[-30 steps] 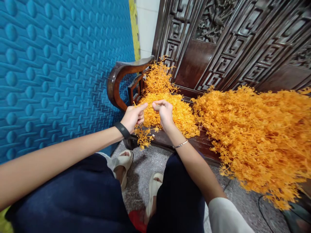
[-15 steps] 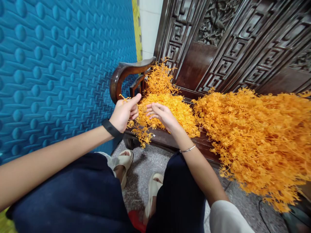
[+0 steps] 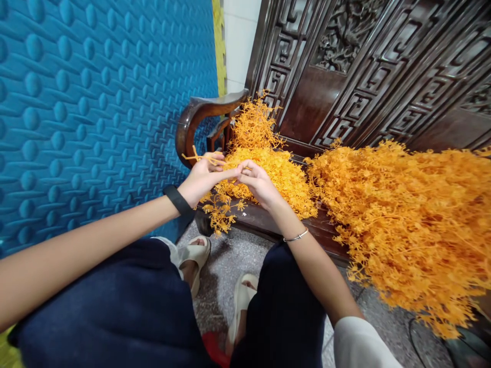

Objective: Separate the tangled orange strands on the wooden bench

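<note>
- A dark wooden settee [image 3: 261, 217] fills the far side, with a curved armrest [image 3: 199, 110] at its left end and a carved fretwork back [image 3: 345, 66] behind.
- A blue padded wall [image 3: 95, 102] with raised dots stands at the left, and a speckled grey floor [image 3: 230, 255] lies below.
- A small pile [image 3: 284, 179] of orange plastic sprigs lies on the seat by the armrest. A far larger heap [image 3: 402, 214] spreads along the seat to the right and hangs over its front edge.
- The left hand [image 3: 201, 179] has a narrow grip on one sprig [image 3: 195, 156], whose forked end sticks out to the left.
- The right hand [image 3: 259, 184] meets it fingertip to fingertip above the small pile, its grip pinched on the same sprig's stem.
- The sprig's middle is hidden behind the fingers.
- The heap is cut off at the right edge, and single sprigs in it cannot be told apart.
- A dark cable [image 3: 414, 332] on the floor is only partly seen.
</note>
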`<action>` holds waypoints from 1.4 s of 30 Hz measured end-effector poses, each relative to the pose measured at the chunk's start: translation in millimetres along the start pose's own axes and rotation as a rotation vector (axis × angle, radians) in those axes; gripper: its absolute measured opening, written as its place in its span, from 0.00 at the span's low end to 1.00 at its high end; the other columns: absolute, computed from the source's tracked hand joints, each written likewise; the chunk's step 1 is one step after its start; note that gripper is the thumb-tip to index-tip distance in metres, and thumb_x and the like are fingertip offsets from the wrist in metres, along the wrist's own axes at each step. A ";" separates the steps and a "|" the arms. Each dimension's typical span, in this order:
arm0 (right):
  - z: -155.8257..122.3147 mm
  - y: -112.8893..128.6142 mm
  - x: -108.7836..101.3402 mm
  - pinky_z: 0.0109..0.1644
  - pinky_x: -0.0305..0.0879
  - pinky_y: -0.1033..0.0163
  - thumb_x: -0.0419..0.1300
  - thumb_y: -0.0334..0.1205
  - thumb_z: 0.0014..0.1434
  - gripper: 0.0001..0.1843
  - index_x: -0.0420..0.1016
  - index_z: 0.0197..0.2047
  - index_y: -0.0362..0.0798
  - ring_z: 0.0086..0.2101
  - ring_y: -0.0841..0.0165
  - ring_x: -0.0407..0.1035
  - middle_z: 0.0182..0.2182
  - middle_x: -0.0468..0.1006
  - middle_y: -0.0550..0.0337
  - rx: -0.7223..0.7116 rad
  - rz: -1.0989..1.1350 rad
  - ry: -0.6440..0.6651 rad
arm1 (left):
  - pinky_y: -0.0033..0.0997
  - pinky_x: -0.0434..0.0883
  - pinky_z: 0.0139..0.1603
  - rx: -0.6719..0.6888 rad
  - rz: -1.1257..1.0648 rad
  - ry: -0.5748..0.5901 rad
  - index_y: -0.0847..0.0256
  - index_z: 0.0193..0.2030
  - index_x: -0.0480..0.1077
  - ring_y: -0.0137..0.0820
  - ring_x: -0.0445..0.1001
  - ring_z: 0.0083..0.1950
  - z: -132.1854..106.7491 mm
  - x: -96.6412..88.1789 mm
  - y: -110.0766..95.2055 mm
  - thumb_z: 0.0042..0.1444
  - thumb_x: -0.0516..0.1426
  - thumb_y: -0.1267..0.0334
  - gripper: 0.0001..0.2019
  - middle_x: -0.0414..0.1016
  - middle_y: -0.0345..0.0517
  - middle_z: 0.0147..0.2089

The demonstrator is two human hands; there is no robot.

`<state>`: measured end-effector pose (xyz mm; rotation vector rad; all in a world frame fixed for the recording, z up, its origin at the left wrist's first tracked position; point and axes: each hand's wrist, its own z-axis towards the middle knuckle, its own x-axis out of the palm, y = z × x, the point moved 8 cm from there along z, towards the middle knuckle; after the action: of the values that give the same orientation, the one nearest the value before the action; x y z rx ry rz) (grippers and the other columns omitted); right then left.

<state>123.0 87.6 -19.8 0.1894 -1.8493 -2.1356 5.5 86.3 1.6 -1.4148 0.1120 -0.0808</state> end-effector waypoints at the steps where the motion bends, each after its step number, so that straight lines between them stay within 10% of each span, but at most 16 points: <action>1: -0.5 1.0 1.2 0.40 0.62 0.63 0.63 0.40 0.46 0.11 0.64 0.30 0.50 0.32 0.73 0.65 0.28 0.70 0.64 -0.004 -0.009 0.019 | 0.29 0.64 0.43 -0.047 -0.014 0.079 0.63 0.34 0.69 0.28 0.69 0.37 0.5 6.4 5.8 0.43 0.63 0.62 0.12 0.71 0.40 0.32; 18: 3.2 -10.8 -9.8 0.42 0.64 0.63 0.67 0.36 0.40 0.10 0.71 0.27 0.47 0.31 0.74 0.68 0.28 0.75 0.62 0.046 0.078 -0.105 | 0.25 0.58 0.29 0.014 -0.028 0.101 0.63 0.25 0.66 0.24 0.60 0.25 2.9 16.2 13.4 0.48 0.57 0.64 0.05 0.63 0.36 0.22; 29: 19.7 -10.3 -22.0 0.34 0.61 0.66 0.62 0.32 0.42 0.07 0.65 0.21 0.45 0.24 0.76 0.62 0.20 0.68 0.67 -0.085 -0.045 -0.395 | 0.26 0.55 0.27 0.100 0.132 -0.169 0.61 0.19 0.57 0.23 0.53 0.23 -3.1 7.8 4.3 0.47 0.55 0.71 0.10 0.56 0.33 0.19; 35: 13.8 0.1 -141.9 0.35 0.61 0.67 0.57 0.26 0.43 0.09 0.60 0.20 0.45 0.25 0.77 0.61 0.22 0.66 0.67 -0.193 -0.132 -0.961 | 0.26 0.53 0.26 0.316 0.302 -0.124 0.60 0.24 0.60 0.24 0.53 0.24 -30.9 3.4 -33.2 0.55 0.52 0.65 0.09 0.54 0.35 0.21; 38: 7.5 16.0 -188.1 0.34 0.61 0.67 0.59 0.32 0.45 0.05 0.65 0.27 0.45 0.26 0.76 0.62 0.24 0.68 0.66 -0.291 -0.250 -0.961 | 0.25 0.52 0.23 0.225 0.199 -0.038 0.60 0.25 0.60 0.23 0.51 0.21 -34.0 1.4 -38.8 0.55 0.52 0.64 0.09 0.51 0.33 0.18; 42: 9.0 12.8 -194.2 0.36 0.63 0.66 0.62 0.33 0.41 0.09 0.67 0.28 0.45 0.28 0.74 0.63 0.25 0.70 0.65 -0.272 -0.340 -0.865 | 0.23 0.57 0.22 0.034 0.084 0.136 0.62 0.25 0.63 0.22 0.59 0.20 -24.4 10.2 -23.1 0.56 0.51 0.63 0.10 0.59 0.36 0.17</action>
<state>305.4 155.8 -25.4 -0.6236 -1.9765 -2.9876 12.7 57.5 20.4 -1.3684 0.2813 -0.1086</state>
